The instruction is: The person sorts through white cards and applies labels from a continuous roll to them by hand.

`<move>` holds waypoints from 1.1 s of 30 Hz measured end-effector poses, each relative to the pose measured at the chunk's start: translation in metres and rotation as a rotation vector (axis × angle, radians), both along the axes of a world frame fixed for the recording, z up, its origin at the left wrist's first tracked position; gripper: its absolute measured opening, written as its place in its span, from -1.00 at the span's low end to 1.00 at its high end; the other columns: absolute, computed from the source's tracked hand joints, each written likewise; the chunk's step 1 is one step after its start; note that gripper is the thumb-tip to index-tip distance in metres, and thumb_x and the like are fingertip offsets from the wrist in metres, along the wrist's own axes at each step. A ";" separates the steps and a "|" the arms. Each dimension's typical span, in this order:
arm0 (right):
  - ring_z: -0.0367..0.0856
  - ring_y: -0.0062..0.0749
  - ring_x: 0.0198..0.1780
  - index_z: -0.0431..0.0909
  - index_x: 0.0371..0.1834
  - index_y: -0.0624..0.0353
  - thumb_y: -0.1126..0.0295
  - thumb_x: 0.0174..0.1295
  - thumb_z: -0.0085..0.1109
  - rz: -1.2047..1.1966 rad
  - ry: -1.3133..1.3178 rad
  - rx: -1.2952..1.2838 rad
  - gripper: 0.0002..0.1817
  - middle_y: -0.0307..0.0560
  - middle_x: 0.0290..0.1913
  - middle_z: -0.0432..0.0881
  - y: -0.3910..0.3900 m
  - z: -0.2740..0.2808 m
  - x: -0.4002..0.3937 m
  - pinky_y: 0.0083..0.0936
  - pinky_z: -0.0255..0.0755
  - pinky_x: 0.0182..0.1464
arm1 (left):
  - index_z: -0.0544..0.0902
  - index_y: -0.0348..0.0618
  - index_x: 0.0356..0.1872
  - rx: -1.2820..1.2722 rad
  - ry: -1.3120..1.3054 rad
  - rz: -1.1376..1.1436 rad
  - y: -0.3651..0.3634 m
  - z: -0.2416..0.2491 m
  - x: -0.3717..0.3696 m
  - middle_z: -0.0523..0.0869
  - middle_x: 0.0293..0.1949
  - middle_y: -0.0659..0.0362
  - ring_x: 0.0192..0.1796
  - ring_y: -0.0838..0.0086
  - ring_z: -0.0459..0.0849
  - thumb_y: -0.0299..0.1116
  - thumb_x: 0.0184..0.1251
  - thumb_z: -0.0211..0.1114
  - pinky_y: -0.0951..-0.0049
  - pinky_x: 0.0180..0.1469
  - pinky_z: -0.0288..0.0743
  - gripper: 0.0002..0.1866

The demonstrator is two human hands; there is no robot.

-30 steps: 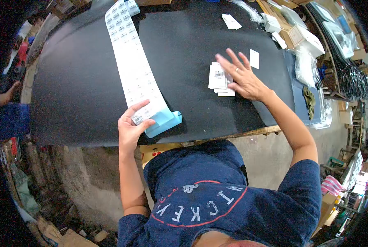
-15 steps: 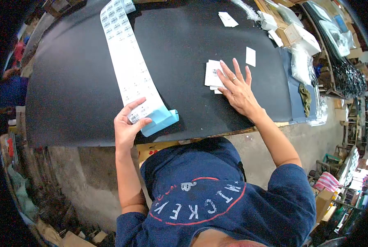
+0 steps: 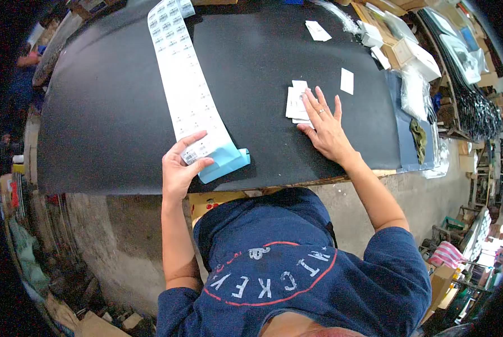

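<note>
Pinching label strip (image 3: 180, 78) between left fingers (image 3: 187, 141)

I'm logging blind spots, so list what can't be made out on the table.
Head view: part of the card pile, covered by the right hand.
Head view: the far end of the label strip, cut off by the top edge.
Head view: the strip's fine print, too small to read.

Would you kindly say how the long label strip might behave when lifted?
The label strip is probably floppy, since its blue backing folds over beside the left hand. It looks thin, so likely light, and may curl, as its far end visibly curves.
</note>
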State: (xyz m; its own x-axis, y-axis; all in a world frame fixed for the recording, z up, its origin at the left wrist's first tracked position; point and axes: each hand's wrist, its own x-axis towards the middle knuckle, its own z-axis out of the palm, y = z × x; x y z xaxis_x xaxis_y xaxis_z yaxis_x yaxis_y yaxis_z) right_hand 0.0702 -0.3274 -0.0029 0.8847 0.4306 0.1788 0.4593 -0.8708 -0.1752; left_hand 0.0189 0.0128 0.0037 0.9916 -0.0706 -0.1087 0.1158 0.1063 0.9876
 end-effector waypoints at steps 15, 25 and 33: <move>-0.02 -0.01 0.49 0.37 0.24 0.11 0.03 0.32 0.00 -0.144 -0.181 0.028 -0.47 -0.08 0.29 0.40 0.021 -0.005 0.006 0.25 -0.47 0.39 | 0.52 -0.31 0.14 0.005 0.018 -0.016 -0.002 0.005 -0.002 0.65 -0.01 0.09 -0.02 0.53 0.62 -0.65 -0.03 0.43 0.56 0.06 0.49 -0.42; 0.02 -0.04 0.46 0.40 0.26 0.06 -0.01 0.26 0.07 -0.237 -0.235 -0.115 -0.43 -0.22 0.34 0.34 0.030 -0.005 0.003 0.29 -0.42 0.37 | 0.54 -0.29 0.10 0.050 -0.068 0.008 -0.015 0.024 -0.012 0.65 -0.07 0.11 -0.01 0.52 0.59 -0.58 -0.01 0.46 0.53 0.07 0.48 -0.46; 0.17 -0.10 0.42 0.44 0.25 0.03 0.14 0.19 0.24 -0.079 -0.184 0.229 -0.45 -0.09 0.37 0.29 0.079 0.026 -0.013 0.17 -0.33 0.41 | 0.56 -0.28 -0.05 0.096 -0.085 0.089 -0.017 0.019 -0.013 0.67 -0.14 0.14 -0.10 0.57 0.62 -0.55 0.05 0.44 0.55 -0.02 0.52 -0.60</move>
State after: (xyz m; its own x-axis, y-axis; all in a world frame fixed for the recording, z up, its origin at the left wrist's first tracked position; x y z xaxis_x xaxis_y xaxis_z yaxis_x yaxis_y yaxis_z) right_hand 0.0569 -0.2485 0.0232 0.8578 0.2918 0.4232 0.4337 -0.8528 -0.2911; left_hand 0.0056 -0.0045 0.0230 0.9994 0.0243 -0.0264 0.0260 0.0170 0.9995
